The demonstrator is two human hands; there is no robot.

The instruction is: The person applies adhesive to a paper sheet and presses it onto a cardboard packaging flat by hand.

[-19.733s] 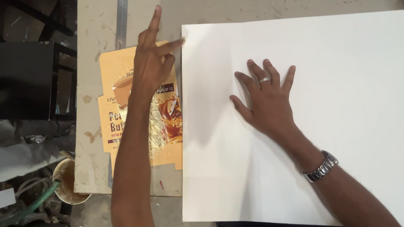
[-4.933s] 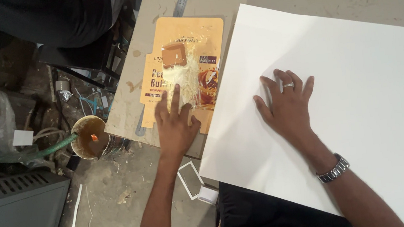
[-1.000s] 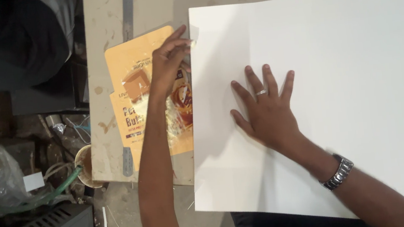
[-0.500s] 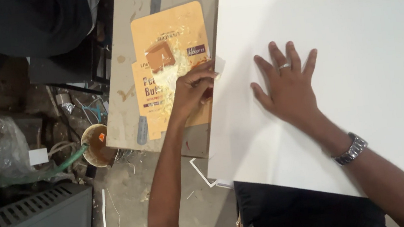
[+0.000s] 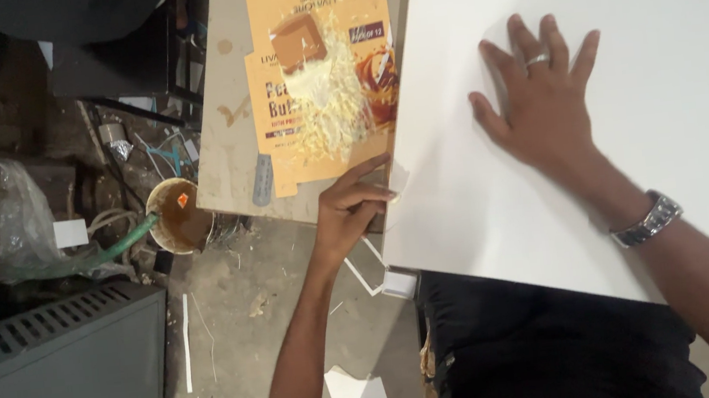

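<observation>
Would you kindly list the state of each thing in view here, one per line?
white sheet: lying flat on the table, near edge overhanging.
right hand: open, fingers spread, palm down on the sheet.
left hand: fingers curled at the sheet's left edge; what it holds cannot be made out.
flattened orange carton: unfolded, lying flat, pale shreds scattered on it.
cup: on the floor, upright, holding brown liquid.
</observation>
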